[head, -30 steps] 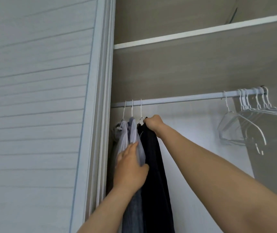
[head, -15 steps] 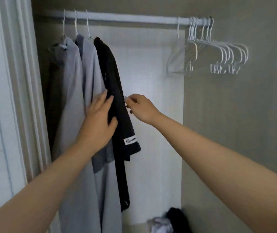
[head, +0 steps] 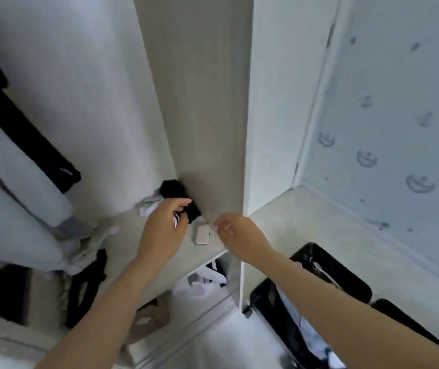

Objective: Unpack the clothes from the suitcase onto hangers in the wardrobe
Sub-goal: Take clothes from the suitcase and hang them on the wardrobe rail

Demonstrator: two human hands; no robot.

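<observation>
Grips black cloth (head: 171,189) in left hand (head: 163,227), right hand (head: 239,235) curled on something indiscernible; shows shirts (head: 13,161) hung at left, clothes (head: 292,312) unpacked in suitcase (head: 346,283).

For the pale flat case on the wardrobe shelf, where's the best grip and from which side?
Pinch it across its long edges, likely from above at the open front. The pale case lies flat near the shelf front edge, with the side panel close behind. The left hand seems to grip the black garment, so the right hand suits.
</observation>
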